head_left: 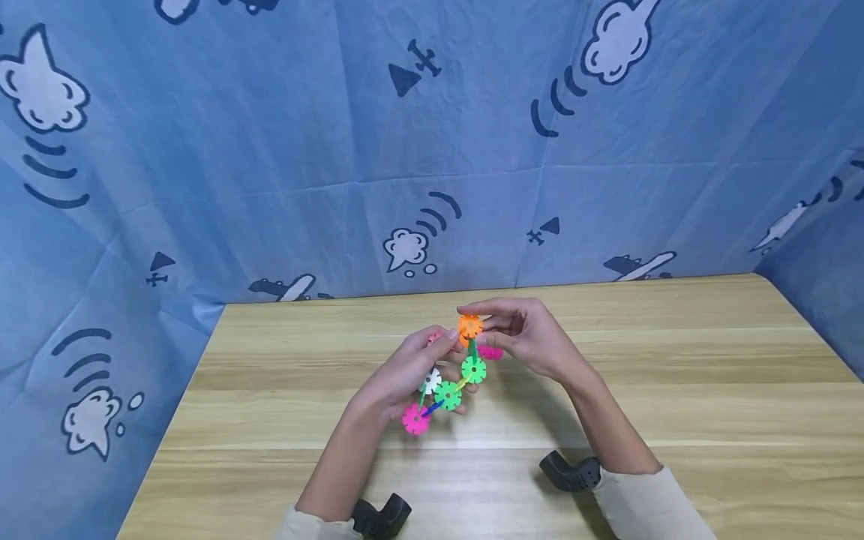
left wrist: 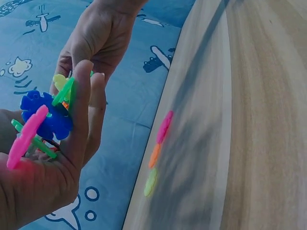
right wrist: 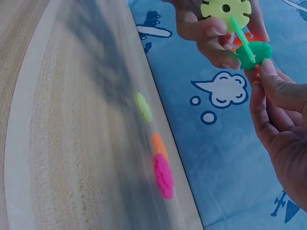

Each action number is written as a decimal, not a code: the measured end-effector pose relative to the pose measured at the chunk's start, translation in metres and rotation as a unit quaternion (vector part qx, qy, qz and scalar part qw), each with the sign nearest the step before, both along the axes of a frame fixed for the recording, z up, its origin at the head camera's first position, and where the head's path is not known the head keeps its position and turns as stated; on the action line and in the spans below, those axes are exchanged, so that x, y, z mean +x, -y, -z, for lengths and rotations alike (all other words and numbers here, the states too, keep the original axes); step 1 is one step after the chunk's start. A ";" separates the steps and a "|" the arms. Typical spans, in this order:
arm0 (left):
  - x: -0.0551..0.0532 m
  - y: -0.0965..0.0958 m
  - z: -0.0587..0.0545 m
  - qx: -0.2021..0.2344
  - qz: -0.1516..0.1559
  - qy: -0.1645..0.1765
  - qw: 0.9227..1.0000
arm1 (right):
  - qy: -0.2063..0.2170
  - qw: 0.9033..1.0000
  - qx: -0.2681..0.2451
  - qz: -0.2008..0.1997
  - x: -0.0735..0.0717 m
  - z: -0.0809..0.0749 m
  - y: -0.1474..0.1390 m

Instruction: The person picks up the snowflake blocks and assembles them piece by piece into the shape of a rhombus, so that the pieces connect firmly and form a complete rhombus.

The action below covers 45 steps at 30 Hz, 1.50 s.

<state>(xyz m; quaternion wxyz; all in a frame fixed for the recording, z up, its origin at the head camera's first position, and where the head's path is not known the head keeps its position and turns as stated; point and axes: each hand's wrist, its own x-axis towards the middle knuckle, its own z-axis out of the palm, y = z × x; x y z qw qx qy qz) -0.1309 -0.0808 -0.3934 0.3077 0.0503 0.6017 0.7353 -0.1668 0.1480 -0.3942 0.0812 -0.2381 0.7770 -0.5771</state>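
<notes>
A chain of interlocking plastic snowflake discs [head_left: 448,395], in green, pink, white, blue, yellow and orange, is held up over the table. My left hand [head_left: 403,369] grips it, thumb on top, with a pink disc [head_left: 415,419] hanging at its near end. A blue disc [left wrist: 45,115] shows beside the palm in the left wrist view. From the other side my right hand [head_left: 538,341] pinches the far end, at an orange disc [head_left: 470,325]. Its thumb meets a green disc [right wrist: 254,55] in the right wrist view, next to a yellow-green disc [right wrist: 225,14]. Fingers hide part of the chain.
Loose discs lie on the wooden table [head_left: 270,420] beyond the hands: a pink one [right wrist: 164,176], an orange one [right wrist: 159,145] and a yellow-green one [right wrist: 143,107]. A blue patterned cloth [head_left: 304,135] hangs along the table's back edge.
</notes>
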 end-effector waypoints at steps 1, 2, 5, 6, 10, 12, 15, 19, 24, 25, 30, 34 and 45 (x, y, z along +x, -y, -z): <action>0.000 -0.001 0.000 0.001 -0.005 0.002 1.000 | 0.000 1.000 -0.004 0.002 0.000 0.000 -0.001; -0.001 -0.001 -0.001 0.001 -0.011 0.004 1.000 | -0.001 1.000 -0.007 0.005 -0.001 0.000 -0.001; -0.001 -0.001 -0.003 0.002 -0.037 0.009 0.999 | -0.003 1.000 -0.014 0.019 -0.002 0.001 -0.005; -0.001 0.000 -0.003 0.004 -0.047 0.011 0.999 | -0.005 1.000 -0.013 0.023 -0.003 0.002 -0.006; -0.003 0.004 -0.004 0.016 -0.085 0.014 0.996 | -0.007 1.000 0.009 0.029 -0.005 0.004 -0.008; -0.003 0.006 -0.005 0.027 -0.096 0.018 0.995 | -0.006 0.999 0.029 0.029 -0.006 0.005 -0.008; -0.004 0.010 -0.008 0.048 -0.106 0.021 0.993 | -0.007 0.998 0.060 0.024 -0.008 0.007 -0.007; -0.006 0.017 -0.010 0.071 -0.122 0.020 0.990 | -0.017 0.995 0.094 0.018 -0.010 0.012 -0.007; -0.008 0.026 -0.013 0.081 -0.154 0.018 0.985 | -0.027 0.987 0.160 0.001 -0.009 0.017 -0.002; -0.008 0.027 -0.014 0.083 -0.159 0.019 0.984 | -0.032 0.984 0.178 -0.003 -0.008 0.018 -0.001; -0.010 0.028 -0.015 0.085 -0.172 0.018 0.981 | -0.042 0.968 0.243 -0.051 0.000 0.024 0.012; -0.010 0.026 -0.013 0.071 -0.181 0.012 0.981 | -0.041 0.956 0.266 -0.115 0.003 0.031 0.019; -0.009 0.023 -0.011 0.089 -0.170 0.019 0.981 | -0.021 0.935 0.341 -0.091 0.001 0.025 0.002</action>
